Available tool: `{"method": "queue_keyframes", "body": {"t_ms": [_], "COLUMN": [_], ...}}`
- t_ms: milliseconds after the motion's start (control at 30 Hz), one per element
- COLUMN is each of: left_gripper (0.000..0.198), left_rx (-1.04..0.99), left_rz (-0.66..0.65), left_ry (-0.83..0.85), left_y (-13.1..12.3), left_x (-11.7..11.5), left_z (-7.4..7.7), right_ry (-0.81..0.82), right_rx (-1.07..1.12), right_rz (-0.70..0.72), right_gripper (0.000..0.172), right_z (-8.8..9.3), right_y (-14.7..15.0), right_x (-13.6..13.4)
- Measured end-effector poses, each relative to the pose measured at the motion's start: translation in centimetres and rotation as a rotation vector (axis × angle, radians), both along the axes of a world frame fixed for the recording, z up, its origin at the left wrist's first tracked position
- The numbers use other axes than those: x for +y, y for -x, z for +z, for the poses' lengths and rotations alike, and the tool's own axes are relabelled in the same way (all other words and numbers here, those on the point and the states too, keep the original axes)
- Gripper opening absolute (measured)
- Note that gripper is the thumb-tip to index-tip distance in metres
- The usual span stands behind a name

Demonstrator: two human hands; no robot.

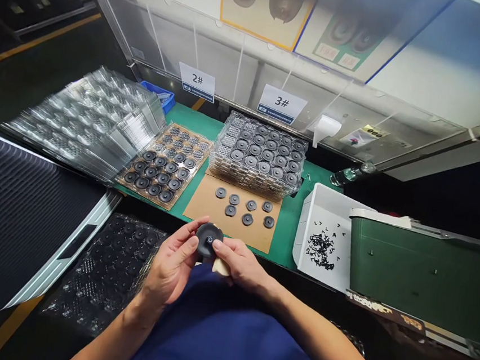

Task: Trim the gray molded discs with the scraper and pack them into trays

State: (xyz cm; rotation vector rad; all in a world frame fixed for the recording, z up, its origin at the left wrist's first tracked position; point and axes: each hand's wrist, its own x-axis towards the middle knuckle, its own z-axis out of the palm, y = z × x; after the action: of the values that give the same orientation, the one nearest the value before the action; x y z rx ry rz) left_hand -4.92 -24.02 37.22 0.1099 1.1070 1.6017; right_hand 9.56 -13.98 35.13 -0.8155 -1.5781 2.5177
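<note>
Between my two hands is a round black disc [205, 234] with a small raised hub at its centre, its face turned up towards me. My left hand [175, 261] grips its left edge with thumb and fingers. My right hand [238, 262] pinches the right edge, the thumb close to the hub. A cream-coloured piece [221, 267] also shows under the right hand's fingers; I cannot tell what it is. Just beyond my hands, several similar black discs [247, 219] lie on a brown cardboard sheet [204, 199].
A partly filled tray of discs [155, 175] lies left of a stack of filled clear trays [263, 154]. Empty clear trays [97, 115] are piled at far left. To the right, a white bin [305, 231] holds small black parts beside a green conveyor belt [418, 271].
</note>
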Motion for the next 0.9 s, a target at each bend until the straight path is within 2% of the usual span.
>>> {"method": "queue_keyframes", "body": {"t_ms": [133,300,433,567,767,833,900], "left_gripper": [0.059,0.071,0.058,0.039,0.047,0.047,0.045], "left_rx": [0.094,0.184,0.386,0.339,0.243,0.232,0.235], "left_rz": [-0.032,-0.156,-0.102,-0.054,-0.032,-0.033,-0.025], "left_ry": [0.083,-0.012,0.054,0.144,0.161,0.190,0.260], "left_y": [-0.6,-1.0,-1.6,-1.8,-1.1,-0.5,0.6], "left_x": [0.3,0.8,1.6,2.3,0.8,-0.1,-1.1], "left_z": [-0.7,-1.1,-1.4,-2.3,-4.4,-5.8,-8.0], "right_ry": [-0.174,-0.375,-0.574,-0.573,-0.405,-0.377,-0.389], "right_rx": [-0.034,-0.021,-0.002,-0.008,-0.191,-0.241,-0.295], "right_rz": [-0.058,-0.103,-0.045,0.048,0.058,0.083,0.117], "right_gripper": [0.063,0.060,0.060,0.060,0.065,0.069,0.070], "right_z": [-0.2,-0.1,-0.4,-0.8,-2.4,-3.6,-5.5], "right_y": [0.1,-0.2,-0.1,-0.4,-0.6,0.0,0.9], "right_x": [-0.5,0.1,-0.1,-0.8,-0.3,0.2,0.7]}}
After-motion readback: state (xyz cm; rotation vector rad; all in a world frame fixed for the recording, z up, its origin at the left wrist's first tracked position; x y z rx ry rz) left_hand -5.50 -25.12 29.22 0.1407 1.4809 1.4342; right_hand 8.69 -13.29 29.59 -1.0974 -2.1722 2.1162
